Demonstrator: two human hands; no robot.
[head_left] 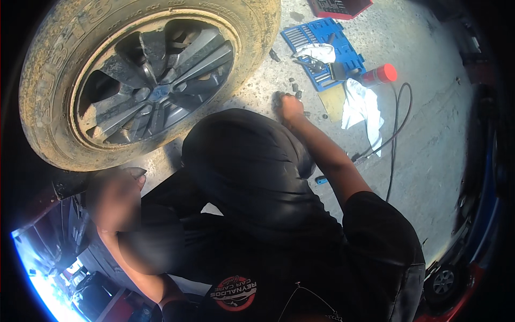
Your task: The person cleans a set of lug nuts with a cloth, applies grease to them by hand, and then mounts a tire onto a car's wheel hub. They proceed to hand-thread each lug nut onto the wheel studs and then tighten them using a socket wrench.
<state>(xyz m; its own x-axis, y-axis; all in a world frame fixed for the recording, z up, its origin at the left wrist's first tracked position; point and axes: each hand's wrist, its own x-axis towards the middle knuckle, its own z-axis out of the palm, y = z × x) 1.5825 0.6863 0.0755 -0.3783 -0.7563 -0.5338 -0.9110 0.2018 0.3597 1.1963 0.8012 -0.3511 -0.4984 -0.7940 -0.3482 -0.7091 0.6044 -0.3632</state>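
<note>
My right hand (291,109) reaches to the floor beyond my knee. Its fingers are closed around something dark that I cannot make out. Small dark sockets (295,90) lie beside it. My left hand (115,199) is low at the left, below the tyre's near edge, and largely smeared. A dark pointed thing (137,172) shows at its fingertips; whether the hand grips it is unclear. The muddy tyre (45,102) stands in front of me at the upper left, around a dark spoked wheel rim (159,94).
A blue tool case (327,37) lies open on the floor, with white rags (360,104) and a red-capped can (382,74) beside it. A red tray (340,6) is farther off. A dark hose (399,126) curls at the right. A small vehicle wheel (443,281) shows lower right.
</note>
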